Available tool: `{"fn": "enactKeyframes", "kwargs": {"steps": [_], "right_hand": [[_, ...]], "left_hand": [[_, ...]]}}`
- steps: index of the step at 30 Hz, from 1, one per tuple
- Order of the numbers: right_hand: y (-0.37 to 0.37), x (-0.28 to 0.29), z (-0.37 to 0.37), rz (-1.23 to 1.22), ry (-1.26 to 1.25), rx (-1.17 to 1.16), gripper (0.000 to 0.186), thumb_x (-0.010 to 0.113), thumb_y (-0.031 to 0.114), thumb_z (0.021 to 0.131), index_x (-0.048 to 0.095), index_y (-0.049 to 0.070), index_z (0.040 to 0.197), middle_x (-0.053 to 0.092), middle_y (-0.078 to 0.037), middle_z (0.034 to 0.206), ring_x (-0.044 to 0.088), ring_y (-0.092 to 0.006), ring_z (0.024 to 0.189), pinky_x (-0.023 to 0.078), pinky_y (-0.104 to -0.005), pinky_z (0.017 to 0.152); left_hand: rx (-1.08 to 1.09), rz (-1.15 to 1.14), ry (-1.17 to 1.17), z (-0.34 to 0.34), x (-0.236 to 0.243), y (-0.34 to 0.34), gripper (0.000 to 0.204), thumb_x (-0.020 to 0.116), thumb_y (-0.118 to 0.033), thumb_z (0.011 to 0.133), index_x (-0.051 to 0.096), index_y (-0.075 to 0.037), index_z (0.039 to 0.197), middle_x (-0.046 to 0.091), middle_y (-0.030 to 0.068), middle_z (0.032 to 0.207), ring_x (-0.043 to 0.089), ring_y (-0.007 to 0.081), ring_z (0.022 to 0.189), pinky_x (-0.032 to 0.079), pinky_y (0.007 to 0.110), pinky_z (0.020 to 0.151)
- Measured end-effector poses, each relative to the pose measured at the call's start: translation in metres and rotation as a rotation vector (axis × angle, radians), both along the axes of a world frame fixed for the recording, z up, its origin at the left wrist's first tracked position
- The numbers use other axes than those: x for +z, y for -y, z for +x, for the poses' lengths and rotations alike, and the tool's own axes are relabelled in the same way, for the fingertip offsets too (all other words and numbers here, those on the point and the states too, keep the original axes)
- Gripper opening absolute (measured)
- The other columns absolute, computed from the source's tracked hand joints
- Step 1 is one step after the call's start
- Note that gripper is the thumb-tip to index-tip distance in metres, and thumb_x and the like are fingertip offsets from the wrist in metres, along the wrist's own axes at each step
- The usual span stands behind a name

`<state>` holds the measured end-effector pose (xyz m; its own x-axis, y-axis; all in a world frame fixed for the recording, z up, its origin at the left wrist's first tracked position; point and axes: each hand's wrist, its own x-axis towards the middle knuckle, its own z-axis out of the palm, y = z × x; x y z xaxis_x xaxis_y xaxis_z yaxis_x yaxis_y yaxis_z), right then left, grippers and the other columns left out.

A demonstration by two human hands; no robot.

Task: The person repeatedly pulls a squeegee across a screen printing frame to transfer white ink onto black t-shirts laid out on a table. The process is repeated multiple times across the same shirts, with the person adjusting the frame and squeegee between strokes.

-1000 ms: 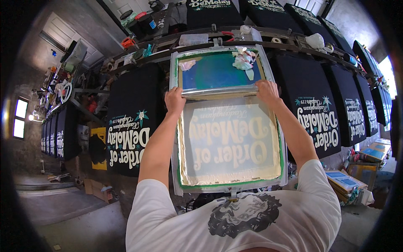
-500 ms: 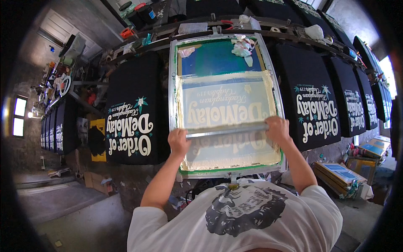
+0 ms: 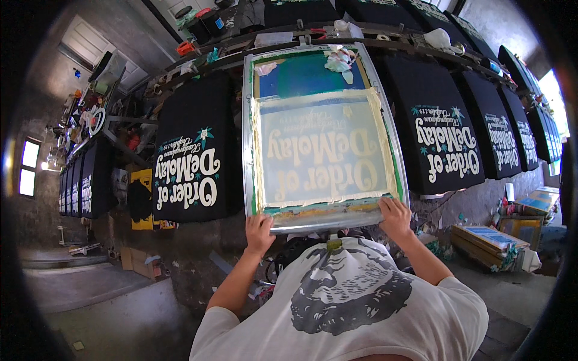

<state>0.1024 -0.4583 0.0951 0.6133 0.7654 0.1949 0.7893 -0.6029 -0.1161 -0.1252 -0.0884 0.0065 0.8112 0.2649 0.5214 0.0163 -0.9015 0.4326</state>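
Fingers (image 3: 258,221) of the left hand (image 3: 260,234) and the right hand (image 3: 395,218) lie bent, close together, at opposite ends of the frame's lower edge; what the thumbs pinch cannot be told. Metal frame (image 3: 248,132) occupies the centre of the picture. Within it, a pale sheet (image 3: 322,153) bears faint lettering and a cream border. Printed black cloths flank it, one at centre right (image 3: 427,90), one at centre left (image 3: 195,114). Flat stack (image 3: 490,240) sits at lower right. Crumpled paper (image 3: 340,60) rests inside the frame's upper right corner.
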Motion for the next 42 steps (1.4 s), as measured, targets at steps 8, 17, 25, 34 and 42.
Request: {"fn": "enactKeyframes", "kwargs": {"steps": [8, 17, 25, 34, 42], "right_hand": [[-0.012, 0.043, 0.020, -0.021, -0.129, -0.085, 0.027, 0.075, 0.010, 0.060, 0.073, 0.008, 0.086, 0.073, -0.010, 0.086, 0.072, -0.0316, 0.088, 0.058, -0.0428, 0.078], [0.015, 0.007, -0.010, 0.058, -0.085, 0.031, 0.042, 0.071, 0.001, 0.061, 0.068, 0.001, 0.103, 0.071, -0.012, 0.107, 0.068, -0.0315, 0.105, 0.054, -0.0430, 0.094], [0.042, 0.017, 0.017, 0.162, -0.431, 0.125, 0.061, 0.070, 0.010, 0.056, 0.069, 0.000, 0.116, 0.069, -0.018, 0.122, 0.064, -0.0372, 0.118, 0.046, -0.0509, 0.109], [0.071, -0.054, 0.067, 0.502, -0.578, -0.682, 0.038, 0.059, 0.022, 0.098, 0.066, 0.002, 0.130, 0.068, -0.025, 0.128, 0.064, -0.0388, 0.121, 0.050, -0.0412, 0.103], [0.078, -0.098, 0.063, 0.460, -0.565, -0.767, 0.044, 0.051, 0.033, 0.105, 0.064, 0.003, 0.134, 0.071, -0.027, 0.118, 0.069, -0.0400, 0.113, 0.052, -0.0427, 0.096]], "left_hand": [[0.011, -0.039, 0.000, 0.021, 0.041, -0.011, 0.030, 0.068, 0.007, 0.057, 0.066, -0.005, 0.084, 0.058, 0.0108, 0.079, 0.060, 0.0353, 0.076, 0.046, 0.045, 0.068], [-0.059, 0.068, -0.086, -0.019, 0.008, 0.010, 0.032, 0.075, 0.002, 0.071, 0.065, -0.005, 0.100, 0.064, 0.0100, 0.100, 0.064, 0.0316, 0.091, 0.050, 0.045, 0.079], [0.135, 0.040, -0.166, -0.052, 0.007, -0.007, 0.043, 0.066, 0.009, 0.078, 0.061, -0.003, 0.119, 0.064, 0.0166, 0.120, 0.062, 0.0378, 0.112, 0.051, 0.048, 0.095], [0.635, -0.626, -0.532, 0.009, -0.026, -0.052, 0.048, 0.054, -0.038, 0.103, 0.069, 0.007, 0.105, 0.070, 0.0300, 0.102, 0.066, 0.0479, 0.101, 0.050, 0.050, 0.089], [0.612, -0.855, -0.402, 0.003, -0.070, -0.057, 0.056, 0.058, -0.045, 0.103, 0.073, 0.008, 0.097, 0.073, 0.0278, 0.088, 0.072, 0.0388, 0.091, 0.051, 0.046, 0.082]]}}
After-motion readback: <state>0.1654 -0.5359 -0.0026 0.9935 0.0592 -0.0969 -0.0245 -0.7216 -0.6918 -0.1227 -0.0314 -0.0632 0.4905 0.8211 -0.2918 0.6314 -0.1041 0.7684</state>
